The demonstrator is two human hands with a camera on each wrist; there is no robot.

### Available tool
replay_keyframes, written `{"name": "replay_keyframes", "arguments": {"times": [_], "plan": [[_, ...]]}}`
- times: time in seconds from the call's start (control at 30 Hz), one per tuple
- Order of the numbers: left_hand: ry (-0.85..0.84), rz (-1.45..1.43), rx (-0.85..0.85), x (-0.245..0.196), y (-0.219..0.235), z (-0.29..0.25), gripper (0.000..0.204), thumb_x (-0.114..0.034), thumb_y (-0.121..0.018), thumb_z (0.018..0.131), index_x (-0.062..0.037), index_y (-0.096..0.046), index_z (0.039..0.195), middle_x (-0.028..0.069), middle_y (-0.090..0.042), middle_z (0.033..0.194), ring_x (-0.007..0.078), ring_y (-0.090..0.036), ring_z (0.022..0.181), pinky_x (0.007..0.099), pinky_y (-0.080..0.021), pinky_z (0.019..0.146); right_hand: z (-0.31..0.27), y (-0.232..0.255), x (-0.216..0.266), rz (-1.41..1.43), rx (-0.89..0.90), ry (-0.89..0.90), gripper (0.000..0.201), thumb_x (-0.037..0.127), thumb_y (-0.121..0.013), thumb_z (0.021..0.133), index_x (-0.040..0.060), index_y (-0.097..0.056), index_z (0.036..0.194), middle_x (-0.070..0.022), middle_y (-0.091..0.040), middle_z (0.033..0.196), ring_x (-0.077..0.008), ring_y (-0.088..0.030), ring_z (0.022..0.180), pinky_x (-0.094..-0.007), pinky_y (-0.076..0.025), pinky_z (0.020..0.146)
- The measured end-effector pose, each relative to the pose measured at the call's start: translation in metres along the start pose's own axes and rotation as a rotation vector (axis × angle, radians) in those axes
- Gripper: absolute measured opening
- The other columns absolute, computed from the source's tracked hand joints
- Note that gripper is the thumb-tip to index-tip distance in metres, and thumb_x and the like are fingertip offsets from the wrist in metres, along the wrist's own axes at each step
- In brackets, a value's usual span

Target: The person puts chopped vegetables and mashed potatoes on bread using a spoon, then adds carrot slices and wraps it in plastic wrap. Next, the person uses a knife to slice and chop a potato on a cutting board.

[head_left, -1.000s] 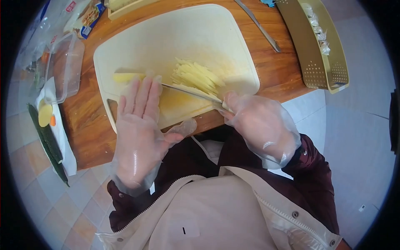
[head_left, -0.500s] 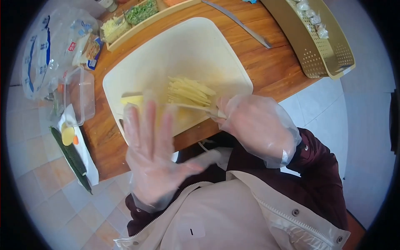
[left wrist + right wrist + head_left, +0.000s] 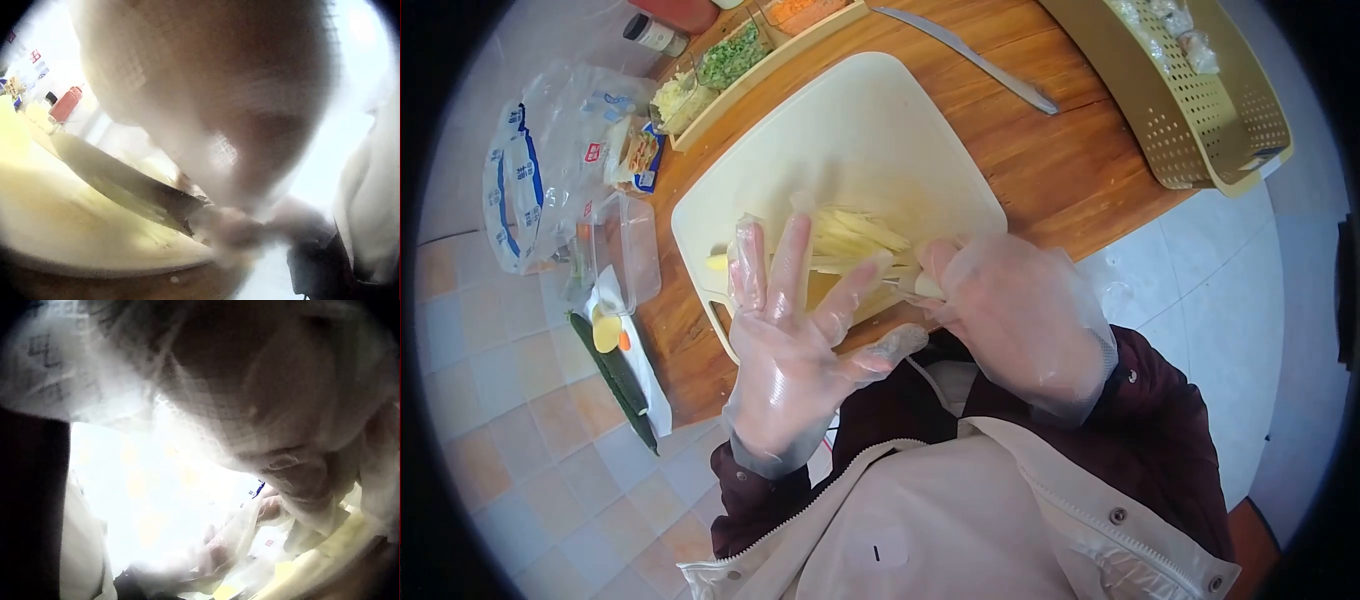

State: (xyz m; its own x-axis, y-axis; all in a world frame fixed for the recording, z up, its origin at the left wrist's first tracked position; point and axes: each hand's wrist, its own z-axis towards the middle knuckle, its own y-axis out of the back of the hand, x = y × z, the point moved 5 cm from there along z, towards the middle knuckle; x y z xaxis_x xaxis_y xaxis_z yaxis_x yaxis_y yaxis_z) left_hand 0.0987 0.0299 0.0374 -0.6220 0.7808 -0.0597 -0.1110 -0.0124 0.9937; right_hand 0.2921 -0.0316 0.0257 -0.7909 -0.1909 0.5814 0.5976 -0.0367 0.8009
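My right hand [image 3: 1030, 320], in a clear plastic glove, grips a kitchen knife by its pale handle [image 3: 927, 287] at the board's near right edge. The left wrist view shows the broad blade [image 3: 109, 172] low over the board. Fingers spread, my gloved left hand [image 3: 785, 365] holds nothing and hovers over the near left of the white cutting board [image 3: 880, 110]. Behind its fingers lies a heap of thin potato strips [image 3: 855, 232], partly covered. A yellow potato piece [image 3: 718, 262] shows left of the fingers.
A second knife [image 3: 980, 65] lies beyond the board, near a perforated basket [image 3: 1150, 110]. Chopped greens [image 3: 735, 60] sit in a wooden tray at the back. To the left are a clear tub [image 3: 632, 255], plastic bags [image 3: 550, 160] and cucumbers [image 3: 610, 370].
My left hand has come away from the potato piece and the blade, moved right and spread its fingers. My right hand keeps the knife. The head view has shifted.
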Motion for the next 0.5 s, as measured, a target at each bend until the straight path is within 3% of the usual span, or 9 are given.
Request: {"name": "replay_keyframes", "arguments": {"times": [0.13, 0.37, 0.43, 0.5], "plan": [[0.013, -0.041, 0.014, 0.01, -0.001, 0.006, 0.074, -0.081, -0.048, 0.096, -0.0236, -0.077, 0.134, 0.0197, -0.029, 0.171, 0.053, -0.018, 0.157, 0.0661, -0.022, 0.122, 0.006, -0.002, -0.008, -0.08, 0.166, -0.091, 0.02, 0.011, -0.061, 0.089, 0.0061, -0.062, 0.108, -0.0105, -0.069, 0.091, -0.0294, -0.073, 0.091, -0.0416, -0.059, 0.067], [-0.033, -0.021, 0.06, 0.021, -0.006, 0.014, 0.079, -0.083, -0.05, 0.094, -0.0199, -0.076, 0.134, 0.0188, -0.027, 0.172, 0.0525, -0.016, 0.158, 0.0648, -0.021, 0.124, 0.007, -0.003, -0.016, -0.041, 0.115, -0.061, 0.018, 0.011, -0.061, 0.089, 0.0058, -0.062, 0.107, -0.0104, -0.069, 0.091, -0.0293, -0.073, 0.09, -0.0421, -0.06, 0.066], [-0.026, -0.061, 0.048, 0.021, -0.003, 0.015, 0.08, -0.083, -0.052, 0.092, -0.0183, -0.077, 0.132, 0.0198, -0.032, 0.17, 0.0537, -0.018, 0.158, 0.0631, -0.022, 0.125, 0.008, -0.005, -0.018, 0.017, 0.135, -0.131, 0.027, 0.032, -0.066, 0.098, 0.0067, -0.06, 0.103, -0.0135, -0.068, 0.089, -0.0364, -0.069, 0.087, -0.0505, -0.055, 0.07], [-0.032, -0.095, 0.03, 0.02, 0.005, 0.018, 0.079, -0.082, -0.054, 0.091, -0.0184, -0.077, 0.131, 0.0204, -0.035, 0.169, 0.0537, -0.02, 0.157, 0.0625, -0.022, 0.125, 0.009, -0.004, -0.018, 0.027, 0.114, -0.125, 0.026, 0.031, -0.067, 0.098, 0.0065, -0.06, 0.104, -0.0138, -0.068, 0.087, -0.0364, -0.07, 0.086, -0.0503, -0.055, 0.07]]}}
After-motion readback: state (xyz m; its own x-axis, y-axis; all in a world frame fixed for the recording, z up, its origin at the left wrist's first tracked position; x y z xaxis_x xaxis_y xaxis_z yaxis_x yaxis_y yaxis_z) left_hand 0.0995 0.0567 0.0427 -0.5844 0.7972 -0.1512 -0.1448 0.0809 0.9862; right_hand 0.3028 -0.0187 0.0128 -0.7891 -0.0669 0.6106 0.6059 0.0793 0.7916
